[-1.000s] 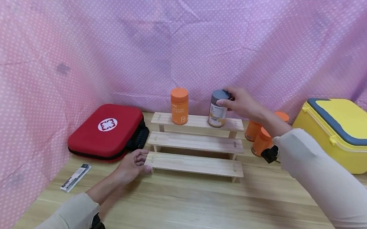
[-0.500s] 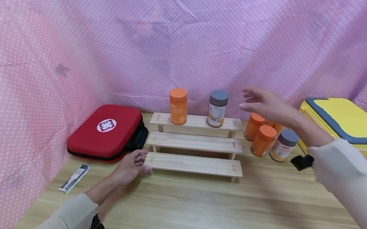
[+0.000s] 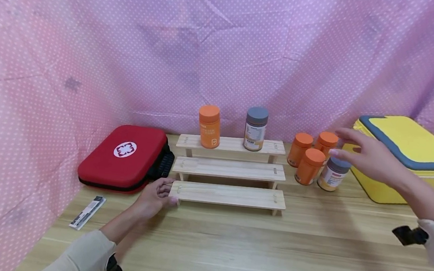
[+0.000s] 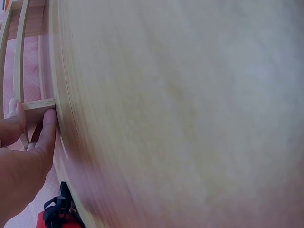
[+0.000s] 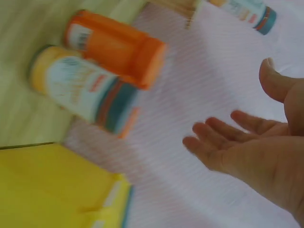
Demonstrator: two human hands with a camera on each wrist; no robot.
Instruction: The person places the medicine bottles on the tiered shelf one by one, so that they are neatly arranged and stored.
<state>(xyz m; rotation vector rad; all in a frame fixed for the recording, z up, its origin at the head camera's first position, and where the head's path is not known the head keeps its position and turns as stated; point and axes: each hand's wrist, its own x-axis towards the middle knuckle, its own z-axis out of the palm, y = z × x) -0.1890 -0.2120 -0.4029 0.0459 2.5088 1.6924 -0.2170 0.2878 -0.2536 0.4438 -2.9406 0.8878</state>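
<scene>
My left hand (image 3: pixel 151 199) grips the left end of a three-step wooden display rack (image 3: pixel 228 194) at its lowest step. In the left wrist view its thumb and fingers pinch the rack's leg (image 4: pixel 40 105). On the top step stand an orange bottle (image 3: pixel 210 130) and a grey-capped bottle (image 3: pixel 254 133), set apart. My right hand (image 3: pixel 373 156) hangs with loose fingers and holds nothing, just above another grey-capped bottle (image 3: pixel 330 179). Beside that one cluster three orange bottles (image 3: pixel 309 168). The right wrist view shows the fingers (image 5: pixel 228 133) spread apart from the blurred grey-capped bottle (image 5: pixel 76 85).
A yellow box (image 3: pixel 406 182) with a grey-trimmed lid stands behind the right hand. To the rack's left lies a red first-aid case (image 3: pixel 118 165), with a small white packet (image 3: pixel 88 212) in front of it. A pink dotted cloth (image 3: pixel 226 44) hangs behind the wooden table (image 3: pixel 228 251).
My right hand has let go of the grey-capped bottle on the top step and moved right and down, over the bottles by the yellow box. The left hand has kept its grip.
</scene>
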